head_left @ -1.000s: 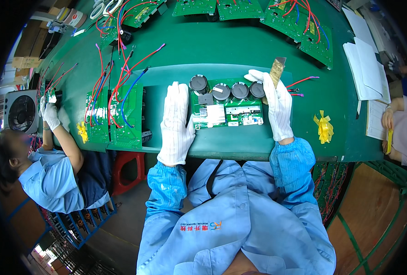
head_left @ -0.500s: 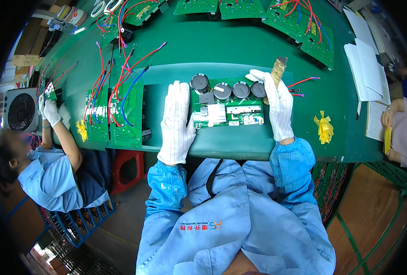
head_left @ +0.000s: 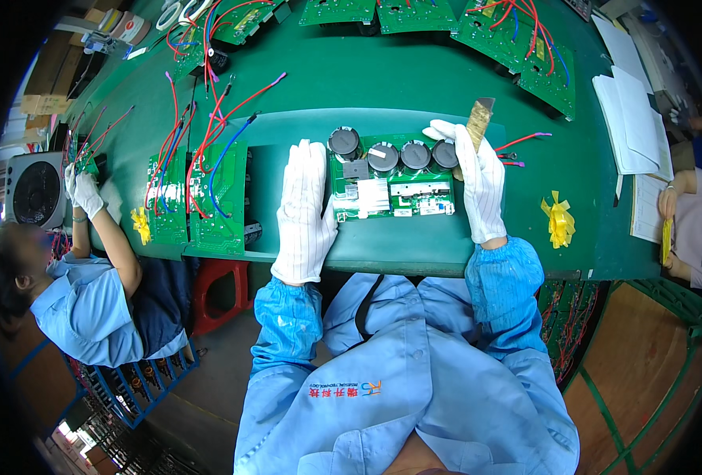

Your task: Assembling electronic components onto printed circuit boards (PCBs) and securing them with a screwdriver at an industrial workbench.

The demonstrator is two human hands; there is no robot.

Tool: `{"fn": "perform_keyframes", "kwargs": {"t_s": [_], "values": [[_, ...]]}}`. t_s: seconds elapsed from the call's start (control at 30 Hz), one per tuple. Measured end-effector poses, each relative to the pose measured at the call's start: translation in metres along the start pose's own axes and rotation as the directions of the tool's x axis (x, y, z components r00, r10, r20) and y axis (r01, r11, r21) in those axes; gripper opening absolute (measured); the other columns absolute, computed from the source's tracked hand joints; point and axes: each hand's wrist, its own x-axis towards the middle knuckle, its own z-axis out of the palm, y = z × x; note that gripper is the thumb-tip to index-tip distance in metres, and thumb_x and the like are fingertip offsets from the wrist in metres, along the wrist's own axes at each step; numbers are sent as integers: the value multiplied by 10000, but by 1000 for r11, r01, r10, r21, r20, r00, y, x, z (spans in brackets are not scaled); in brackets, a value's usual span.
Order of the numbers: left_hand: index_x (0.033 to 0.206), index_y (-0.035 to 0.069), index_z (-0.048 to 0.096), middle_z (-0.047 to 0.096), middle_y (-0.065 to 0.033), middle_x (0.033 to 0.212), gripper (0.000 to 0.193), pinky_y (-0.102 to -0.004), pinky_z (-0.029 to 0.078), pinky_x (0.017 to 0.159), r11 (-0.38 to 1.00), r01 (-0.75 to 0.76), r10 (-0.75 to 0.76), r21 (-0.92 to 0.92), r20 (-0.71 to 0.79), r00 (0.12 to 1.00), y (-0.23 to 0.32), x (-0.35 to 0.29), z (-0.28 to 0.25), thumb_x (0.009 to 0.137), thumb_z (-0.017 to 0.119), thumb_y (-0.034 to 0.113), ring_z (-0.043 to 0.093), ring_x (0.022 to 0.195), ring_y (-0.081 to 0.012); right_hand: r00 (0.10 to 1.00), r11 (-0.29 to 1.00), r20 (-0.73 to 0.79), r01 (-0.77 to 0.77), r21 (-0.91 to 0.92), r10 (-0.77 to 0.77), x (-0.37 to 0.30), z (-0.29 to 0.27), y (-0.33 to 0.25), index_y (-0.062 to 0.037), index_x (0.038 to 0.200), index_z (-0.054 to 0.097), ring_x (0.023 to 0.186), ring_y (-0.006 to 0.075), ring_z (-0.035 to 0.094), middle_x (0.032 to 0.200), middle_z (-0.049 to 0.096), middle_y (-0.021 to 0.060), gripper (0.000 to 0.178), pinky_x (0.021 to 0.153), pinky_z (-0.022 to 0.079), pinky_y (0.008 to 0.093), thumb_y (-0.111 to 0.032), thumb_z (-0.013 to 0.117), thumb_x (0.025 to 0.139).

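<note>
A green circuit board [head_left: 376,207] lies component side up in front of me, with several black round capacitors [head_left: 416,157] along its far edge. My left hand [head_left: 302,210], in a white striped glove, lies flat with fingers stretched out beside the board's left edge. At the board's right edge is my gloved right hand [head_left: 481,186], closed on a flat strip tool [head_left: 480,120] that looks wrapped in yellowish tape and has a grey end. The tool points away from me, above the board's far right corner. Red wires [head_left: 525,141] with purple tips stick out past my right hand.
Wired boards [head_left: 218,198] lie to my left; more boards [head_left: 553,79] line the far side. Yellow ties [head_left: 557,219] and papers [head_left: 632,119] lie on the right. A co-worker [head_left: 90,285] sits at left beside a fan [head_left: 36,190]; another person's arm [head_left: 687,190] shows at right.
My hands and the circuit board have not visibly moved. At left, the small board by the co-worker's gloved hands has shifted slightly and lost its bright glare.
</note>
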Motion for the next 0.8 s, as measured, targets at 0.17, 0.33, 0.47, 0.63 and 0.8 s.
{"fn": "perform_keyframes", "kwargs": {"t_s": [0.17,0.33,0.47,0.63,0.8], "values": [[1590,82,359,358,-204,1619,846,-468,344,1211,1000,6,-6,0,-6,1000,-1,-1,1,817,684,-25,353,1491,-413,1000,998,23,-16,61,15,3,-2,-6,-132,1321,636,916,288,689,1141,708,87,385,790,558,363,-57,520,962],[1591,69,355,360,-205,1622,850,-460,326,1220,999,24,-24,-25,-2,1000,0,-1,1,816,686,-39,333,1506,-406,999,996,25,-34,81,32,3,-3,-7,-136,1319,637,918,287,690,1144,711,85,377,793,558,364,-68,509,971],[1597,41,335,337,-198,1643,866,-437,271,1250,994,60,-60,-87,5,998,2,0,0,813,681,-87,283,1542,-372,998,993,34,-58,107,54,3,-4,-9,-125,1315,639,951,282,696,1164,719,92,352,832,555,351,-82,496,997],[1584,33,356,362,-197,1630,814,-422,286,1246,983,45,-52,-179,-36,998,0,-4,0,844,672,-86,321,1529,-349,976,921,97,-218,322,197,5,-9,-23,-66,1354,619,1075,247,691,1263,708,109,339,949,520,323,-150,432,1084],[1463,13,537,521,-197,1518,617,-412,404,1180,977,-116,100,-181,-98,990,3,-1,-5,865,649,-89,481,1434,-350,977,892,-46,-170,419,208,-1,-2,-31,3,1444,555,1253,196,616,1408,639,114,430,1070,452,312,-219,391,1114]]}}
